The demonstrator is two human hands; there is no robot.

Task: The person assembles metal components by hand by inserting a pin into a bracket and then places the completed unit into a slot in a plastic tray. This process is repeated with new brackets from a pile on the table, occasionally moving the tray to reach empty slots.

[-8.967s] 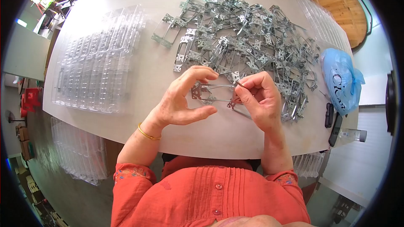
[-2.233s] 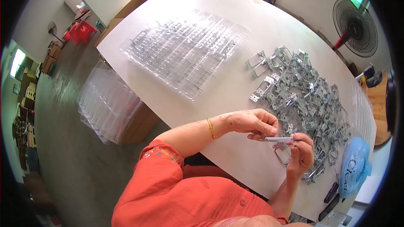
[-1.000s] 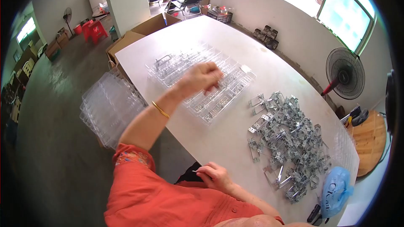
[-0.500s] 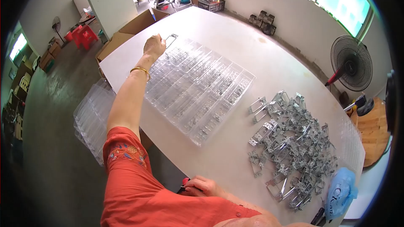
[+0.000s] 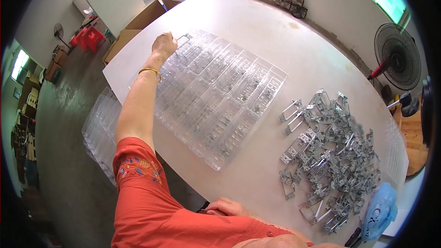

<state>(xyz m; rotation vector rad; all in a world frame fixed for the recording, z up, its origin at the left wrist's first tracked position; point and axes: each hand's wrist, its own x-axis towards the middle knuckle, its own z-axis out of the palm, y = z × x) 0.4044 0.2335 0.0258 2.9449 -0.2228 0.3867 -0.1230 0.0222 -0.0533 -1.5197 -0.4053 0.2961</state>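
My left hand (image 5: 164, 44), with a gold bangle at the wrist, reaches to the far left corner of a clear plastic tray (image 5: 215, 161). Its fingers pinch a thin rectangular metal bracket (image 5: 184, 38), which lies over that corner. Rows of tray compartments hold more of these metal brackets. Down at the near table edge, my right hand (image 5: 226, 207) rests close to my body with its fingers curled. A small dark object shows beside those fingers, too hidden to name. To the right lies a tangled heap of loose metal brackets (image 5: 328, 156).
More clear trays (image 5: 98, 133) are stacked left of the white table (image 5: 257, 23). A blue plastic bag (image 5: 379, 211) sits at the right edge, near a black-handled item. A fan (image 5: 397, 57) stands beyond the right side, and a cardboard box (image 5: 121, 46) by the far left edge.
My left hand has brought the bracket down onto the tray's far corner. The view has shifted slightly, and my right hand stays at the table edge.
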